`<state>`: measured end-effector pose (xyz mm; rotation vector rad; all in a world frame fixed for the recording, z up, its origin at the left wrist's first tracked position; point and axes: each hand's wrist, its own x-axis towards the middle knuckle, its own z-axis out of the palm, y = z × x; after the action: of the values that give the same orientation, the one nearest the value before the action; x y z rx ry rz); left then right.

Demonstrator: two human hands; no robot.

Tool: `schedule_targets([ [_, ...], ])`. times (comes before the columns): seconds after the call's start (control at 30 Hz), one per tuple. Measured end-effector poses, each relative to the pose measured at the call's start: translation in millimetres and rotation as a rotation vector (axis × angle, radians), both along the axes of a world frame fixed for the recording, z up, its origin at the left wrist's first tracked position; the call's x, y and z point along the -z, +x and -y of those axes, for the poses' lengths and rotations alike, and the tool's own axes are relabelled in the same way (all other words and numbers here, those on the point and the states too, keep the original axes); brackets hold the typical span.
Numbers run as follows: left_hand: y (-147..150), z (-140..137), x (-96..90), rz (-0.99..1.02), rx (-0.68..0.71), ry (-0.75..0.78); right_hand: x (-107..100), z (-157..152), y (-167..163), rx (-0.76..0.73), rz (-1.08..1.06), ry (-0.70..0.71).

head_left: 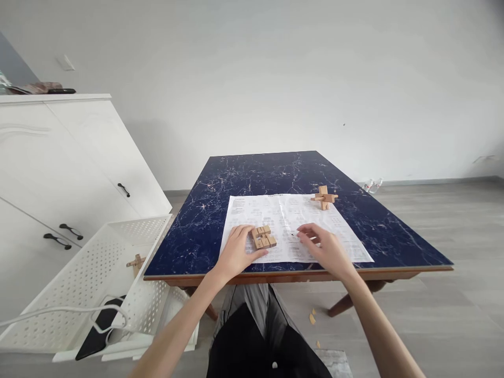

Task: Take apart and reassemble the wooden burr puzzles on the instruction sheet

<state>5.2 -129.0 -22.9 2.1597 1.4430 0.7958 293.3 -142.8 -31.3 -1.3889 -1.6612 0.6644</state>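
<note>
My left hand (234, 251) curves round the left side of a small group of notched wooden puzzle pieces (264, 238), fingertips at the far corner and thumb along the near edge. The pieces lie side by side on a printed instruction sheet (255, 210). To their right, my right hand (325, 249) hovers low over the sheet. Its fingers are bent and slightly apart, with nothing visible in them. An assembled wooden cross puzzle (324, 197) stands at the sheet's far right corner, beyond my right hand.
The sheet lies on a dark blue marbled table (268, 173) near its front edge. On the left are a white cabinet (79, 157) and a white perforated basket (86, 262), with another wooden puzzle (136, 264) inside. Glass bottles (372, 185) stand on the floor by the wall.
</note>
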Motion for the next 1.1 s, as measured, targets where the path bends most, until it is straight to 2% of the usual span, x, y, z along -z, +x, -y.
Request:
schedule_targets([
  [0.13, -3.5, 2.9, 0.5, 0.027, -0.005, 0.013, -6.6, 17.9, -43.8, -0.095, 0.055, 0.065],
  [0.33, -9.4, 5.0, -1.4, 0.086, -0.014, 0.005, 3.8, 23.3, -78.2, -0.03, 0.096, 0.15],
  [0.67, -8.9, 6.8, 1.6, 0.126, -0.041, -0.011, 18.1, 22.7, -91.2, 0.02, 0.128, 0.172],
  [0.97, -6.8, 8.7, 0.9, 0.123, -0.032, -0.004, 17.6, 23.7, -93.8, 0.065, 0.099, 0.17],
  [1.1, -7.0, 9.3, -2.0, 0.138, -0.039, 0.004, 10.8, 30.9, -95.5, 0.117, 0.056, 0.172],
])
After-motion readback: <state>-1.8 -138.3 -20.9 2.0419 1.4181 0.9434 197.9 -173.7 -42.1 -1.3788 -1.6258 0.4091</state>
